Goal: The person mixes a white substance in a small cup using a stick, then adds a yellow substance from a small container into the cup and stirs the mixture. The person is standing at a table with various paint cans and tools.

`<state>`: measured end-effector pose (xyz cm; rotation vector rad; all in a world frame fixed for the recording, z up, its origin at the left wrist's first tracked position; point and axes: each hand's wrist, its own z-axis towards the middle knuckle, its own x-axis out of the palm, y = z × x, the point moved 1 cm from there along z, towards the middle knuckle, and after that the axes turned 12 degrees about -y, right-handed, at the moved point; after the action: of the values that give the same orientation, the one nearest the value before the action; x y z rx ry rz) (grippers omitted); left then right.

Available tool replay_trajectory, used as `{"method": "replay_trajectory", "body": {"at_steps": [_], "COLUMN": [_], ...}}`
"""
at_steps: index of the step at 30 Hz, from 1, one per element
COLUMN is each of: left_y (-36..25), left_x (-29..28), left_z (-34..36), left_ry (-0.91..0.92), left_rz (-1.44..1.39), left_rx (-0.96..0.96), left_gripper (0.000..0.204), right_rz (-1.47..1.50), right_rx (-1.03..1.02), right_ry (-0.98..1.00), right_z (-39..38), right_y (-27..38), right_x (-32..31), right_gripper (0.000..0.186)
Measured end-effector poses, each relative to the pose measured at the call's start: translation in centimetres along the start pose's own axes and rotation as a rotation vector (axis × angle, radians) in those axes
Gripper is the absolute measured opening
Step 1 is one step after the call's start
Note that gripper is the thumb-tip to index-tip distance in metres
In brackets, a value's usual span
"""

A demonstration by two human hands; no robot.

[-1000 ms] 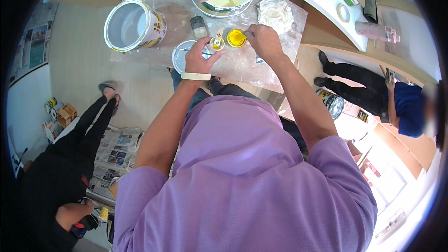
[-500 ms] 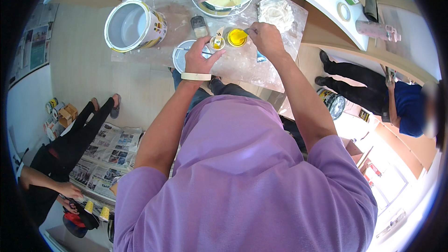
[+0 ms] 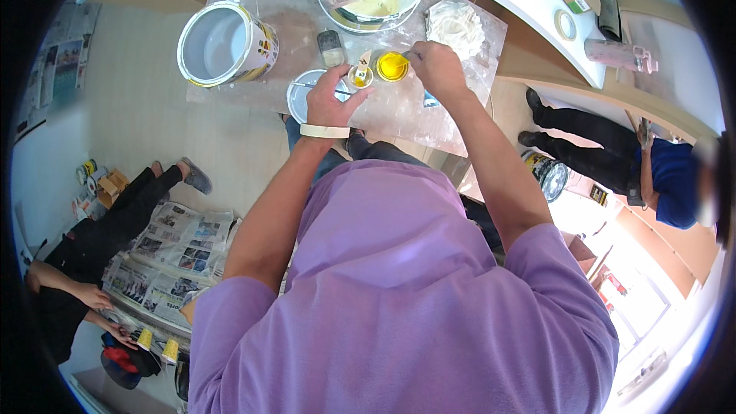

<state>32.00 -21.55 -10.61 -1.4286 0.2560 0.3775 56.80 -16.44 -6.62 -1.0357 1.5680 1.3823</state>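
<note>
My left hand point(image 3: 333, 96) is closed round a small cup point(image 3: 360, 77) with a little yellow in it and a pale stick upright in it; a thin rod crosses under my fingers over a round lid point(image 3: 300, 92). My right hand point(image 3: 438, 73) grips a small stirring tool, its end in an open tin of bright yellow paint point(image 3: 392, 69). A wide brush point(image 3: 330, 48) lies behind the cup. A bucket of pale yellow mixture point(image 3: 383, 0) with a flat blade stands at the back, beside a crumpled white cloth point(image 3: 454, 31). A white bucket point(image 3: 215, 44) stands at the left.
The work table point(image 3: 284, 0) borders a shelf point(image 3: 529, 0) with cardboard, tape and a pink bottle point(image 3: 617, 54). A co-worker in dark clothes point(image 3: 54, 284) leans over newspapers point(image 3: 169, 245) at left; another in blue point(image 3: 663, 180) is at right, near a paint drum point(image 3: 552, 180).
My hands and the tools stay almost in place, shifting slightly with the table in view. The left co-worker's legs and hands have moved, the hands now lower by the newspapers.
</note>
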Motion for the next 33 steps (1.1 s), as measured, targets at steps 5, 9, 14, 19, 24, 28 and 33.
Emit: {"method": "replay_trajectory", "body": {"at_steps": [5, 9, 14, 19, 24, 28, 33], "left_y": [0.8, 1.4, 2.3, 1.5, 1.3, 1.0, 0.2], "left_x": [0.8, 0.6, 0.6, -0.1, -1.4, -1.9, -2.9], "left_z": [-0.2, -1.0, -1.9, -1.5, -1.9, -1.7, -1.3], "left_ry": [0.006, -0.047, -0.085, -0.009, -0.038, -0.021, -0.04], "left_rz": [-0.015, -0.123, -0.086, -0.095, -0.111, -0.105, -0.091], "left_rx": [0.026, -0.183, 0.038, 0.041, 0.02, 0.022, 0.021], "left_gripper": [0.055, 0.06, 0.06, 0.058, 0.059, 0.061, 0.06], "right_rz": [-0.083, -0.009, 0.0, 0.021, 0.114, 0.075, 0.007], "right_rx": [-0.094, -0.041, -0.15, -0.165, -0.106, -0.212, -0.251], "right_ry": [0.052, 0.058, -0.027, 0.005, 0.058, -0.015, 0.061], "right_z": [0.6, 0.6, 0.4, -0.1, 0.5, 1.0, 0.7], "right_y": [-3.1, -6.1, -2.1, -3.9, -1.3, -2.7, -3.3], "right_x": [7.6, 7.6, 2.2, 6.8, 1.9, 4.1, 6.1], "right_gripper": [0.022, 0.025, 0.024, 0.022, 0.02, 0.018, 0.018]}}
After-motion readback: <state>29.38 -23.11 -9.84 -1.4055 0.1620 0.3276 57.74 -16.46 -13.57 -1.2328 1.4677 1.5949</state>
